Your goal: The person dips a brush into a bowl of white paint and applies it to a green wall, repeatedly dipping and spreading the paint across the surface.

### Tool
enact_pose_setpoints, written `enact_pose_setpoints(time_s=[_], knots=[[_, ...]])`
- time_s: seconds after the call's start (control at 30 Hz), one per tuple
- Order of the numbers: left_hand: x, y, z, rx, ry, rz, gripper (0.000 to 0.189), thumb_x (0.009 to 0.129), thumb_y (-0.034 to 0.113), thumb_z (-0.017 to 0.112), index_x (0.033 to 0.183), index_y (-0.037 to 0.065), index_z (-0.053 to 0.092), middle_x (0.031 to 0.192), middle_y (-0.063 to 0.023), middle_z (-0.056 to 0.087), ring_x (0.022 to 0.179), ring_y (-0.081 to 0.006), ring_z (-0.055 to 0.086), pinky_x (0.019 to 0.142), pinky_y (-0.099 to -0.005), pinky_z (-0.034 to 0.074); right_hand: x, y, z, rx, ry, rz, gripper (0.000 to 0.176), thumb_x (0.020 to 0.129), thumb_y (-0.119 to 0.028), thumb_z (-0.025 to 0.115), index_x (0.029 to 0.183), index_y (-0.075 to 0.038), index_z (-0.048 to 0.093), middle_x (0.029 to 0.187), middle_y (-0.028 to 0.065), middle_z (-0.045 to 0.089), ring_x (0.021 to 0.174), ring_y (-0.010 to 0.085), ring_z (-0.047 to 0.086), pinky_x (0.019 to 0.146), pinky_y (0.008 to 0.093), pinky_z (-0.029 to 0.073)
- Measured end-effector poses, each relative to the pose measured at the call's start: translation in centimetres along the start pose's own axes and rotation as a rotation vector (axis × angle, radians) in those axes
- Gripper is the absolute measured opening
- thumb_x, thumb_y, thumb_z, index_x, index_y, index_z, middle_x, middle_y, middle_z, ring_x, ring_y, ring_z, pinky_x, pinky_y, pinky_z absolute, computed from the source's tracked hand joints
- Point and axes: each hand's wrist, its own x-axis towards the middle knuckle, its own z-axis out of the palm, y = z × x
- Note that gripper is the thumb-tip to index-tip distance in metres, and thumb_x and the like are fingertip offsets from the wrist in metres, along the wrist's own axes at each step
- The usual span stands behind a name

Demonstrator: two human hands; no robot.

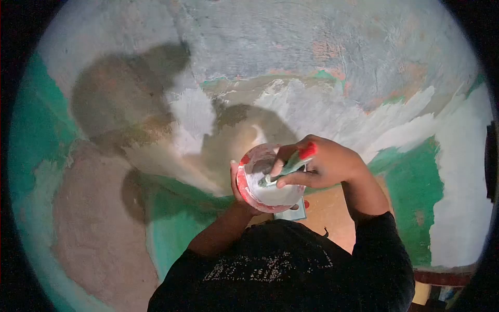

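Note:
A round tub [244, 186] with a red, paint-smeared rim is held in front of my chest, its mouth facing up toward me. White paint [275, 195] lies inside it. My left hand [235, 181] wraps the tub's left side and underside, with most of its fingers hidden behind it. Over the opening, my right hand [327, 165] is closed around a paintbrush [296, 163] with a green handle and a red end. The brush slants down into the tub, its lower end close to the white paint.
Ahead stands a wall [270, 47] of grey and patchy white, with green paint [416, 192] at both sides. Shadows fall on it. A small light-blue object [292, 213] shows below the tub, and several items sit at the lower right.

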Motion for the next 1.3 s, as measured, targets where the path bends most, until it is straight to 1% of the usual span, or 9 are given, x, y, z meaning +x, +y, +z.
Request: enact_pose_setpoints(time_s=[0.3,0.4,0.6,0.7,0.83,0.93,1.13,1.23,1.3], knots=[[-0.2,0.1,1.4,-0.159,0.033,0.090,0.104,0.074,0.087,0.036,0.147,0.014,0.026,0.143,-0.0207,0.035,0.123,-0.0462,0.044,0.091,-0.0695,0.041,1.3,1.1,0.9,-0.011,-0.042,-0.022,0.021,0.083,-0.023,0.072,0.095,-0.007,0.067,0.082,0.0120,0.067,0.075,0.0296,0.066,0.064,0.0355,0.049],[0.3,-0.2,1.5,-0.071,-0.116,0.043,0.104,0.074,0.087,0.036,0.148,0.014,0.023,0.144,-0.0215,0.034,0.123,-0.0471,0.043,0.090,-0.0702,0.042,2.0,0.3,0.9,-0.006,-0.060,-0.071,0.020,0.083,-0.019,0.073,0.095,-0.005,0.066,0.084,0.0113,0.067,0.077,0.0268,0.067,0.066,0.0337,0.050],[0.3,0.2,0.6,-0.164,-0.122,0.057,0.103,0.074,0.086,0.036,0.148,0.015,0.022,0.144,-0.0216,0.033,0.124,-0.0481,0.043,0.088,-0.0722,0.041,1.7,1.4,0.7,0.163,0.062,-0.026,0.018,0.083,-0.013,0.074,0.095,-0.003,0.064,0.086,0.0096,0.066,0.078,0.0195,0.064,0.069,0.0312,0.048],[0.2,0.4,0.8,-0.017,-0.126,0.004,0.102,0.075,0.086,0.036,0.147,0.013,0.024,0.144,-0.0217,0.033,0.124,-0.0467,0.043,0.091,-0.0701,0.041,2.1,2.4,1.7,0.196,-0.049,0.026,0.018,0.083,-0.013,0.074,0.094,-0.003,0.064,0.085,0.0081,0.066,0.078,0.0178,0.063,0.070,0.0304,0.048],[0.5,0.5,0.6,-0.022,-0.210,-0.033,0.102,0.076,0.085,0.035,0.146,0.012,0.026,0.143,-0.0213,0.034,0.125,-0.0449,0.043,0.093,-0.0692,0.040,1.6,2.8,1.7,0.397,-0.002,-0.074,0.016,0.083,-0.009,0.073,0.095,-0.002,0.065,0.085,0.0060,0.066,0.079,0.0144,0.062,0.070,0.0284,0.047],[0.2,0.6,1.0,-0.136,-0.010,0.076,0.101,0.076,0.084,0.036,0.147,0.012,0.026,0.143,-0.0205,0.035,0.125,-0.0448,0.043,0.091,-0.0725,0.039,1.6,1.5,0.8,0.320,-0.123,0.115,0.015,0.084,-0.007,0.072,0.095,-0.001,0.065,0.085,0.0052,0.066,0.081,0.0120,0.061,0.071,0.0276,0.047],[-0.6,1.4,1.1,-0.071,0.126,0.025,0.102,0.074,0.086,0.037,0.148,0.017,0.024,0.147,-0.0167,0.032,0.128,-0.0476,0.039,0.087,-0.0792,0.034,0.9,3.2,1.4,0.418,0.102,-0.075,0.011,0.085,-0.005,0.069,0.095,-0.005,0.065,0.090,0.0057,0.066,0.084,0.0133,0.062,0.075,0.0286,0.048],[-1.6,2.3,0.1,0.160,0.074,-0.069,0.101,0.072,0.088,0.037,0.149,0.022,0.023,0.150,-0.0145,0.030,0.130,-0.0497,0.036,0.087,-0.0805,0.032,0.0,5.1,1.7,0.619,0.499,-0.059,0.011,0.090,-0.012,0.066,0.098,-0.005,0.062,0.088,0.0038,0.065,0.081,0.0166,0.065,0.069,0.0289,0.051],[-1.9,2.4,0.1,0.141,0.049,-0.037,0.100,0.072,0.088,0.036,0.149,0.025,0.024,0.151,-0.0147,0.029,0.129,-0.0511,0.036,0.087,-0.0813,0.031,-0.3,6.4,2.9,1.117,0.655,0.004,0.014,0.091,-0.012,0.065,0.103,-0.007,0.060,0.090,0.0038,0.065,0.086,0.0170,0.065,0.070,0.0300,0.054]])
